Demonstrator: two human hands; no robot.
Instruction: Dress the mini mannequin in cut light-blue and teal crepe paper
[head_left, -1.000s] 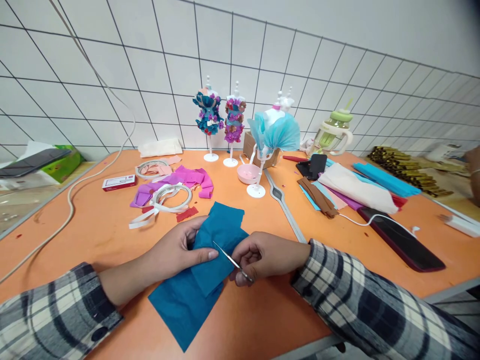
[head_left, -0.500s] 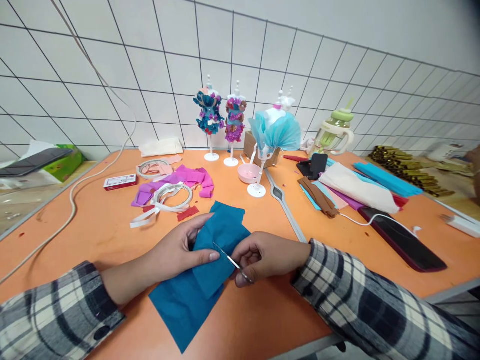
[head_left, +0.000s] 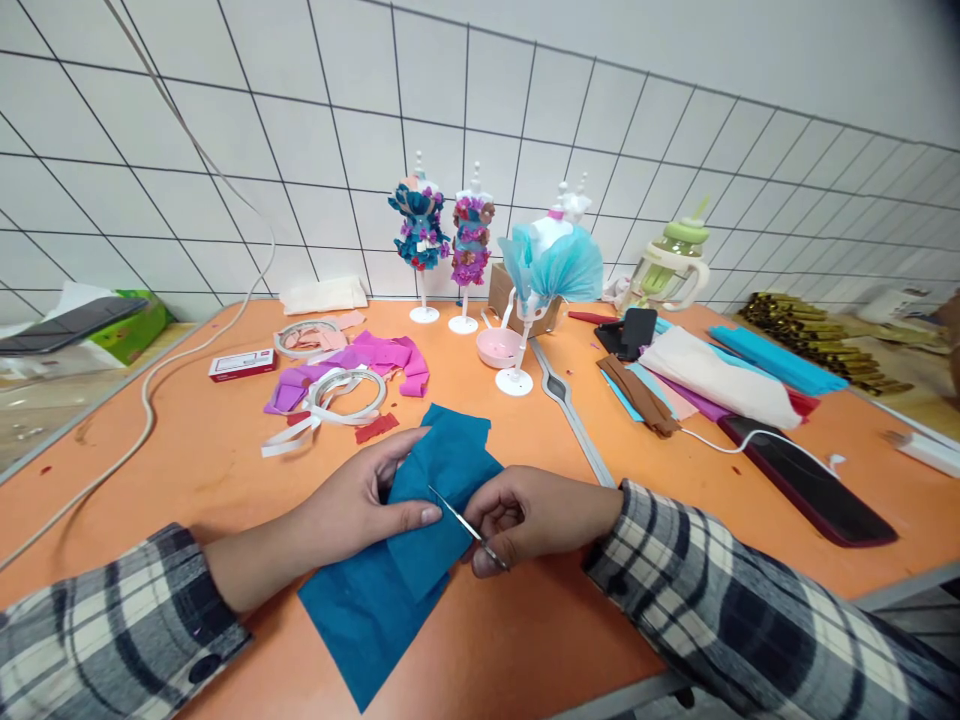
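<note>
Teal crepe paper (head_left: 431, 545), folded over and creased, is held above the front of the orange table (head_left: 570, 630). My left hand (head_left: 367, 500) grips its left side, thumb on top and fingers underneath. Small silver scissors (head_left: 469, 528) are in my right hand (head_left: 517, 515), their blades pointing up and left across the paper near my left thumb. My right thumb and fingers close around the scissor handles, which are partly hidden. One corner of the paper hangs down toward the table's front edge.
Double-sided tape rolls (head_left: 346, 395) lie by purple crepe strips (head_left: 390, 355) at left. Small dress forms (head_left: 471, 240) and a pink bowl (head_left: 500, 347) stand at the back. Rightward are a grey strap (head_left: 566, 400), a phone (head_left: 810, 480), folded papers (head_left: 716, 375) and a bottle (head_left: 671, 260).
Almost nothing differs. Both hands, the teal paper and the scissors keep nearly the same place, with only a slight shift of the whole view.
</note>
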